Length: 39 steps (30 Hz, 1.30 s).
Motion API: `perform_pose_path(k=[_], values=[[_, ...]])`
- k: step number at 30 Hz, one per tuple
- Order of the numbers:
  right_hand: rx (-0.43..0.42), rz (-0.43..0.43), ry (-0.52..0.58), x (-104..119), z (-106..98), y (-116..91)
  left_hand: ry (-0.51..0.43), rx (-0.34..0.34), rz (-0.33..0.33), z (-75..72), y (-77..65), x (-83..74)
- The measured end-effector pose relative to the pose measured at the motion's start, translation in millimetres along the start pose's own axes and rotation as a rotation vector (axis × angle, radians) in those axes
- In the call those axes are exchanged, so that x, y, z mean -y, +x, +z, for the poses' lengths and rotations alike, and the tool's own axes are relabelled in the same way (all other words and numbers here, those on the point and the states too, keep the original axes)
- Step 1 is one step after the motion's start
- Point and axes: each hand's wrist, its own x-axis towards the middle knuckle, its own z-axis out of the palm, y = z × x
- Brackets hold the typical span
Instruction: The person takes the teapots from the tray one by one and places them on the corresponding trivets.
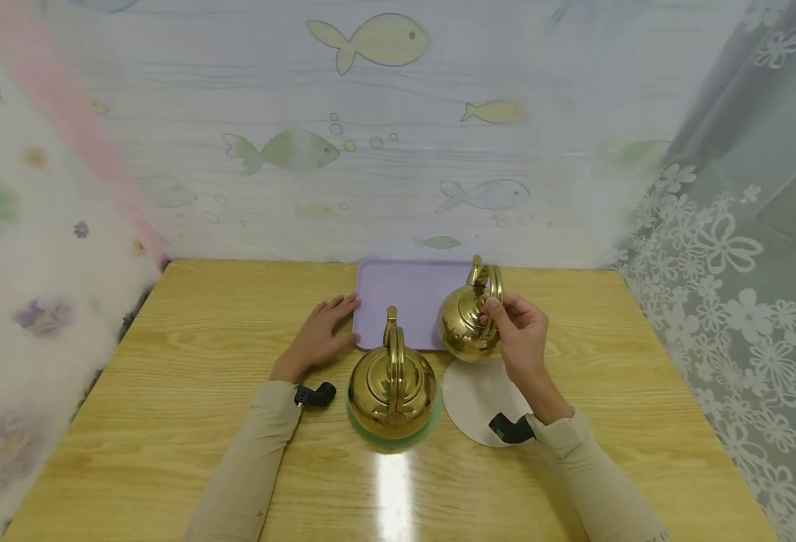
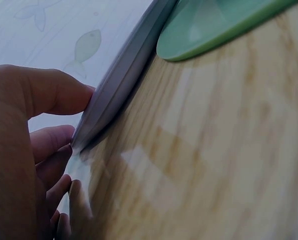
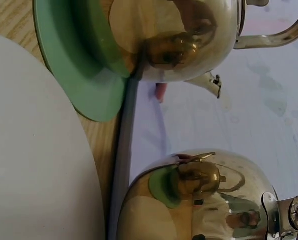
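Observation:
My right hand (image 1: 525, 339) grips the handle of a small gold kettle (image 1: 460, 324). That kettle is over the right front part of a purple tray (image 1: 398, 290); whether its base touches the tray cannot be made out. The fingers of my left hand (image 1: 318, 335) lie fairly straight against the tray's left edge, with thumb and fingertips touching the rim in the left wrist view. Between my forearms, a second, larger-looking gold kettle (image 1: 369, 384) stands on a round green mat (image 1: 387, 445), spout pointing away from me. The right wrist view hides my right fingers.
In front of the held kettle lies a round pale mat (image 1: 469, 399), beside the green one. The wooden table (image 1: 188, 339) ends at a back wall (image 1: 290, 211) with fish drawings. A lacy flowered curtain (image 1: 730, 301) hangs on the right.

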Motion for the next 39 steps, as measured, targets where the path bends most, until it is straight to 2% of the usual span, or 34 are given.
perform_pose_path(k=[39], values=[[0.030,0.043,-0.030,6.3,-5.3,-18.0,0.005,-0.008,0.022,-0.3,-1.2,2.1]])
